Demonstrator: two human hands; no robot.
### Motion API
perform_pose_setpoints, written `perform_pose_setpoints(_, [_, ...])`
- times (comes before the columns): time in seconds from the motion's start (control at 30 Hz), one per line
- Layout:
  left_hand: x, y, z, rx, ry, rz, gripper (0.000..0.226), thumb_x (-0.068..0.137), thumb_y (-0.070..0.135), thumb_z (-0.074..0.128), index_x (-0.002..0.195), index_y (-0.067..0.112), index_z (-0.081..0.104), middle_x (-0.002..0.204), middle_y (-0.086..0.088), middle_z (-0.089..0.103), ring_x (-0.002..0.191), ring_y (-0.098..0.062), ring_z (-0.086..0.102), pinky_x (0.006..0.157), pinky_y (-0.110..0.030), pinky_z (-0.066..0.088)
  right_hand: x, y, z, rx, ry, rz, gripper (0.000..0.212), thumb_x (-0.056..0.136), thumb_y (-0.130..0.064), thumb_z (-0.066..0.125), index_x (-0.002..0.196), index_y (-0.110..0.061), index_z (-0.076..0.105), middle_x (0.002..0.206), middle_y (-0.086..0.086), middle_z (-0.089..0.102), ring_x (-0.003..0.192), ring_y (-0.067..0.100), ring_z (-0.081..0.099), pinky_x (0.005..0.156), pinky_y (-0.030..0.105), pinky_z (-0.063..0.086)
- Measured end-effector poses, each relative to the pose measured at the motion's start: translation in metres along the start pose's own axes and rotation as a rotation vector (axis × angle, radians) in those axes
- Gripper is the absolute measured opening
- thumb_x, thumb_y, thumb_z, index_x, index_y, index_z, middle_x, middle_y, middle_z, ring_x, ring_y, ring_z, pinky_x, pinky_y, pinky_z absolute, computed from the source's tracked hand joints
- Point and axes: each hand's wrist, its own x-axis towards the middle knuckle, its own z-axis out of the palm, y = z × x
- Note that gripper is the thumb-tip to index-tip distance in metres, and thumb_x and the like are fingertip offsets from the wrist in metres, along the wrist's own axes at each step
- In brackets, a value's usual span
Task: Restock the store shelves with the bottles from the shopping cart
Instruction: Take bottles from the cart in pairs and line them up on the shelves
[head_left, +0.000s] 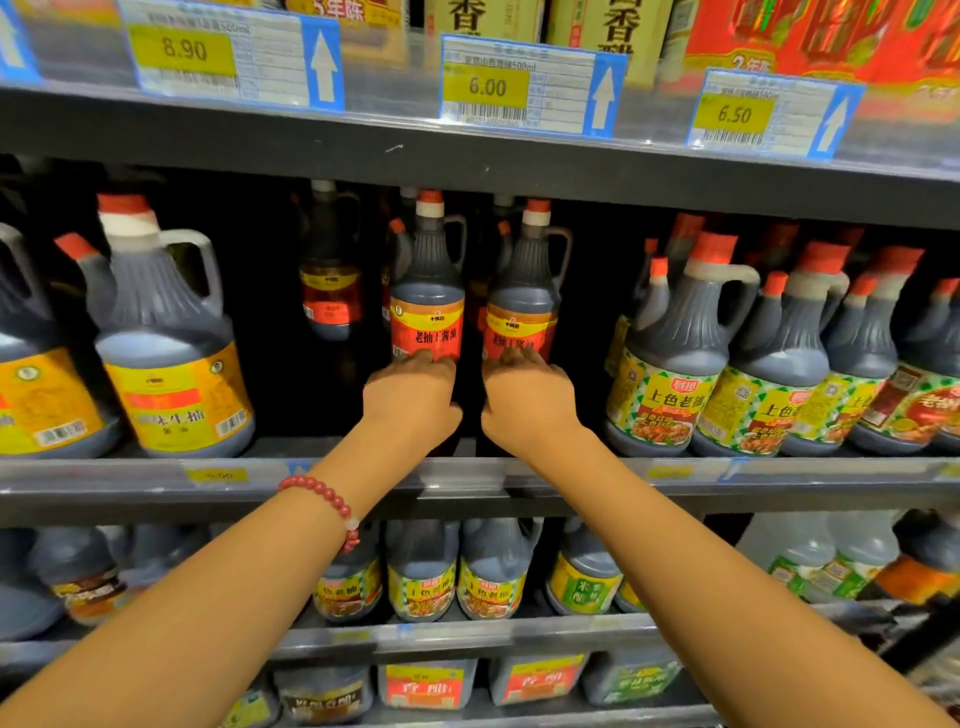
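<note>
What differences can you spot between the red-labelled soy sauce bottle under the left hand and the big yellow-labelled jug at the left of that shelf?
The red-labelled soy sauce bottle is slim; the yellow-labelled jug is much wider and squatter. The bottle's label is red with a yellow band; the jug's is mostly yellow. The left hand touches the bottle; nothing touches the jug. Both stand upright on one shelf, hold dark liquid, and have red caps and side handles.

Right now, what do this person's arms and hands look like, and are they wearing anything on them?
Both forearms are bare, with no sleeves in view, and neither the left hand nor the right hand wears a glove. No rings or watch show. The only thing worn is a red bead bracelet on the left wrist, with one pale bead among the red ones.
</note>
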Motion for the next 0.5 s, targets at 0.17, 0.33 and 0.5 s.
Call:
perform_pose_setpoints(0.17, [-0.034, -0.007, -0.018, 0.077, 0.050, -0.046, 0.036, 0.087, 0.032, 0.055, 0.117, 0.014, 0.055, 0.114, -0.009, 0.060, 0.105, -0.029, 0.057, 0.082, -0.038, 0.049, -0.025, -0.016, -0.017, -0.027, -0.014, -0.053, 0.030, 0.089, -0.021, 0.052, 0.115, -0.007, 0.052, 0.117, 0.013, 0.057, 0.109, 0.033, 0.052, 0.075, 0.036, 0.037])
perform_pose_setpoints(0.33, [-0.078, -0.008, -0.036, 0.142, 0.058, -0.101, 0.041, 0.088, 0.035, 0.053, 0.123, 0.014, 0.052, 0.118, -0.009, 0.056, 0.110, -0.030, 0.054, 0.079, -0.038, 0.046, -0.064, -0.028, -0.027, -0.024, 0.006, -0.116, 0.028, 0.089, -0.022, 0.052, 0.111, -0.006, 0.051, 0.114, 0.012, 0.055, 0.107, 0.032, 0.050, 0.070, 0.035, 0.030])
perform_pose_setpoints(0.5, [-0.147, -0.002, -0.049, 0.109, 0.131, -0.123, 0.033, 0.088, 0.030, 0.051, 0.114, 0.011, 0.056, 0.109, -0.011, 0.059, 0.103, -0.032, 0.055, 0.077, -0.040, 0.047, -0.119, -0.044, -0.038, 0.020, 0.023, -0.164, 0.025, 0.089, -0.021, 0.050, 0.109, -0.006, 0.050, 0.113, 0.013, 0.054, 0.106, 0.033, 0.050, 0.070, 0.037, 0.035])
